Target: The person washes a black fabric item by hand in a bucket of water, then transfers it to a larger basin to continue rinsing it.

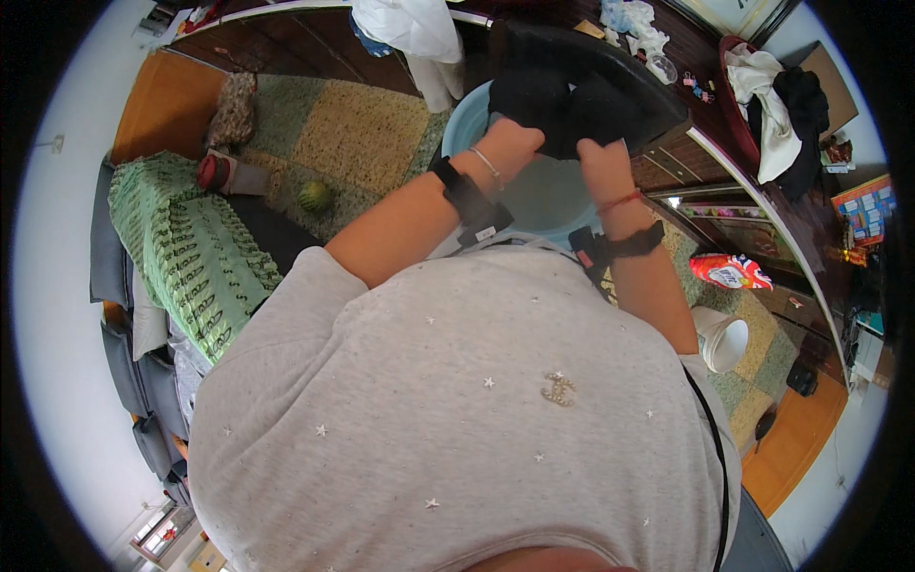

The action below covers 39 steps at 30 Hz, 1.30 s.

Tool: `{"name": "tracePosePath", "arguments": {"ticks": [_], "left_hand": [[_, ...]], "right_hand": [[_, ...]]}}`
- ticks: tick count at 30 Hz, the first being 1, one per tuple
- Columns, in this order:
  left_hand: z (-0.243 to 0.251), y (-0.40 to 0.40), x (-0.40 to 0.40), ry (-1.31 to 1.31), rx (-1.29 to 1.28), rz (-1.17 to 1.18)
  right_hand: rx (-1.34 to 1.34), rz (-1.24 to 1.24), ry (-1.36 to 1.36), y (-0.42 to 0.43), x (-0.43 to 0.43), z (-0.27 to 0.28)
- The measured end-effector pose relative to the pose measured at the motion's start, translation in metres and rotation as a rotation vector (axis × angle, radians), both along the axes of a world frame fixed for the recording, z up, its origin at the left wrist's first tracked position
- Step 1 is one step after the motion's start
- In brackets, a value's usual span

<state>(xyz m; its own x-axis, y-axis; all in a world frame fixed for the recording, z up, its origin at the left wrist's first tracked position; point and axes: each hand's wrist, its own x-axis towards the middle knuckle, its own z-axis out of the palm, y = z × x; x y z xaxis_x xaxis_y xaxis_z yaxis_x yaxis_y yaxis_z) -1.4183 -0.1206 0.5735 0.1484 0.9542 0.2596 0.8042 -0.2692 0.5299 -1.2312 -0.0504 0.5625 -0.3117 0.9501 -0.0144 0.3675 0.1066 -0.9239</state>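
A dark cloth (572,114) is stretched between my two hands, over the far part of a light blue plastic basin (461,129). My left hand (511,150) grips its near left edge with curled fingers. At its near right edge, my right hand (606,170) is closed on the same cloth. Cloudy water (552,196) shows in the basin below and between my wrists. Behind the cloth stands a black chair back or similar dark panel (629,79); where the cloth ends against it is hard to tell. Both forearms wear black straps with small devices.
A dark wooden cabinet (665,168) curves behind the basin. On the right are a red and white plastic packet (729,272) and a white bucket (725,343). Left are a round green melon (314,196) on the tiles and a sofa with a green cover (207,264). White cloth (414,28) hangs beyond.
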Motion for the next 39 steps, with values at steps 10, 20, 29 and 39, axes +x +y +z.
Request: {"name": "tracePosePath", "arguments": {"ticks": [10,20,29,39], "left_hand": [[0.031,0.008,-0.014,0.212,-0.419,-0.373],[-0.07,-0.03,-0.043,-1.487,-1.398,0.542],[-0.071,-0.005,-0.062,-0.332,-0.644,0.109],[-0.13,0.058,0.001,0.808,-1.142,-0.364]], "right_hand": [[-0.521,-0.025,0.193,0.017,0.007,-0.001],[-1.265,-0.134,0.307,-0.007,0.048,-0.071],[-0.112,0.436,-0.382,0.024,0.045,-0.059],[-0.207,0.897,-1.247,0.028,-0.015,-0.118]]}}
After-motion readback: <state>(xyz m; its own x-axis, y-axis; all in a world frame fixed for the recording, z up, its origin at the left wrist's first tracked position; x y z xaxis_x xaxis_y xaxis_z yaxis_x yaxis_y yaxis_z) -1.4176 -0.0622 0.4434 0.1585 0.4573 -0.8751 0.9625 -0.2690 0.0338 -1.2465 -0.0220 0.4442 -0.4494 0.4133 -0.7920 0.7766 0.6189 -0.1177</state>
